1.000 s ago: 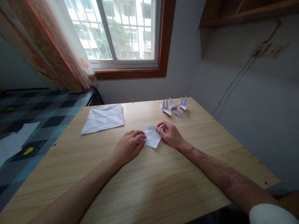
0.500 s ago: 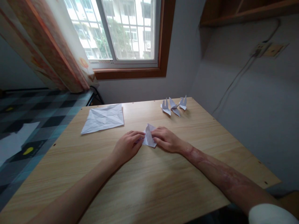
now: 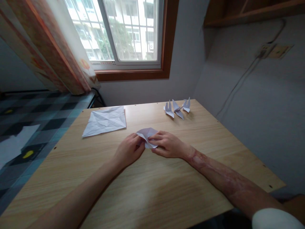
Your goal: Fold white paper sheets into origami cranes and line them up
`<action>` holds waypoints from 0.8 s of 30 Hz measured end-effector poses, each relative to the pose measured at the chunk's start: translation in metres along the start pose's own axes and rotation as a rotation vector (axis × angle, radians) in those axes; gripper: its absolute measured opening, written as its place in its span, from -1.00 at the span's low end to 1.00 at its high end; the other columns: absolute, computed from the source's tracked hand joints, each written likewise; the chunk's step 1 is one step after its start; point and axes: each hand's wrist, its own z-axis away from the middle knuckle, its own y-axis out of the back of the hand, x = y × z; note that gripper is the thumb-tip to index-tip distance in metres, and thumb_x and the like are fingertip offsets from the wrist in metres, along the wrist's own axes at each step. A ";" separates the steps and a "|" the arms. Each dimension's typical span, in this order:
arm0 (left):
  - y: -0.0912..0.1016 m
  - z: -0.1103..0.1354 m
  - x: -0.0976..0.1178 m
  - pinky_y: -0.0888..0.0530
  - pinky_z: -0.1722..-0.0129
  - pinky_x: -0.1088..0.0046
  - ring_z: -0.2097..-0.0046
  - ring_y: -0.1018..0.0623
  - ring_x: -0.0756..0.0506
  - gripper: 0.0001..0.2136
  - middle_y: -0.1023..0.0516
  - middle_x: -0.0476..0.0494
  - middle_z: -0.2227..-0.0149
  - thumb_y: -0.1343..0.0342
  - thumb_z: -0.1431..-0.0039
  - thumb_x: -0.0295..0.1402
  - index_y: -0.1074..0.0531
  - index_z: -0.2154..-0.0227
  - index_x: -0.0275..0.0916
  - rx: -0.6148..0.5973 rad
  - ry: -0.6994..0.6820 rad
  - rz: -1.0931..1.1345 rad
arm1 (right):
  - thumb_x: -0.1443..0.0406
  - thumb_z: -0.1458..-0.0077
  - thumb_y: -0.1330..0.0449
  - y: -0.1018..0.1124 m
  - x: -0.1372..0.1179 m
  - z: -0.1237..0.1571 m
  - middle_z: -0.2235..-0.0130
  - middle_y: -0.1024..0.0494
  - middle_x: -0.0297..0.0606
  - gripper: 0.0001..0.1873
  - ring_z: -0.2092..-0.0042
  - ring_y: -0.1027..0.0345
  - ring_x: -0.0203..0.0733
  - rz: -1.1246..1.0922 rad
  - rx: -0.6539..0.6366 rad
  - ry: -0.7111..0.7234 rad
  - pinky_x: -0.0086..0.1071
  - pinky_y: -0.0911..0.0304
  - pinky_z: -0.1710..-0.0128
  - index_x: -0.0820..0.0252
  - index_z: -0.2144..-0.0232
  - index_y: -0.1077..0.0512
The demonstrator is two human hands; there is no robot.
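A small folded white paper lies at the middle of the wooden table, partly lifted. My left hand pinches its left side with curled fingers. My right hand presses and grips its right side, fingers bent over the fold. Both hands touch the paper and nearly meet each other.
A creased white sheet lies flat at the back left of the table. Several folded paper cranes stand at the back right. A window and curtain are behind, a grey wall with a cable on the right, a checked bed to the left.
The paper's right flap has been folded over toward the left, and the piece looks narrower now. My right hand has moved left over it, closer to my left hand.
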 end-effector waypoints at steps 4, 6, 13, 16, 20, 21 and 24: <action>0.001 0.000 0.001 -0.57 0.01 0.17 0.05 -0.64 -0.27 -0.88 -0.68 -0.25 0.10 -0.09 -0.40 -0.35 -0.53 0.22 -0.16 0.003 0.012 0.030 | 0.23 -0.49 -0.19 -0.001 -0.002 -0.001 -0.16 -0.69 -0.16 -0.69 -0.14 -0.53 0.03 0.025 -0.014 0.052 -0.05 -0.43 -0.27 0.04 -0.17 -0.60; 0.001 0.000 0.002 -0.57 0.03 0.19 0.06 -0.64 -0.27 -0.85 -0.68 -0.24 0.12 -0.09 -0.42 -0.30 -0.52 0.25 -0.15 0.013 0.042 0.073 | 0.21 -0.48 -0.20 0.000 -0.003 -0.001 -0.13 -0.69 -0.14 -0.64 -0.12 -0.53 0.04 0.023 -0.015 0.043 -0.05 -0.43 -0.25 0.03 -0.24 -0.55; 0.006 -0.001 -0.008 -0.53 0.10 0.26 0.14 -0.63 -0.22 -0.66 -0.69 -0.14 0.17 0.13 -0.54 -0.13 -0.50 0.08 -0.20 0.122 0.292 0.381 | 0.08 -0.43 -0.29 0.002 -0.006 -0.001 -0.18 -0.61 -0.04 -0.41 -0.13 -0.47 0.12 0.088 -0.062 0.030 0.00 -0.43 -0.22 0.05 -0.41 -0.41; 0.009 -0.002 -0.009 -0.53 0.09 0.28 0.12 -0.63 -0.21 -0.60 -0.69 -0.13 0.15 0.09 -0.55 -0.01 -0.50 0.01 -0.21 0.131 0.341 0.485 | 0.08 -0.45 -0.28 0.004 -0.007 -0.001 -0.21 -0.58 -0.04 -0.40 -0.14 -0.46 0.11 0.089 -0.075 0.025 0.02 -0.41 -0.24 0.04 -0.44 -0.38; 0.010 -0.002 -0.004 -0.56 0.14 0.30 0.14 -0.66 -0.21 -0.53 -0.70 -0.15 0.13 -0.23 -0.38 0.07 -0.47 -0.08 -0.22 0.066 0.349 0.560 | 0.16 -0.51 -0.22 0.004 -0.007 -0.001 -0.21 -0.61 -0.08 -0.52 -0.17 -0.46 0.06 0.023 -0.035 -0.007 0.00 -0.40 -0.27 0.03 -0.39 -0.45; 0.010 -0.003 -0.002 -0.56 0.18 0.31 0.17 -0.66 -0.20 -0.51 -0.70 -0.14 0.15 -0.29 -0.33 0.06 -0.47 -0.08 -0.22 0.055 0.350 0.560 | 0.19 -0.53 -0.19 0.003 -0.006 -0.001 -0.20 -0.63 -0.09 -0.57 -0.17 -0.47 0.04 0.006 -0.020 -0.019 -0.01 -0.40 -0.27 0.03 -0.35 -0.49; 0.009 -0.003 0.000 -0.55 0.25 0.35 0.22 -0.65 -0.18 -0.49 -0.70 -0.12 0.19 -0.39 -0.25 0.03 -0.49 -0.06 -0.22 0.046 0.349 0.522 | 0.27 -0.54 -0.15 0.000 -0.003 -0.001 -0.13 -0.67 -0.12 -0.69 -0.14 -0.51 0.00 -0.052 0.028 -0.059 -0.05 -0.43 -0.25 0.05 -0.17 -0.62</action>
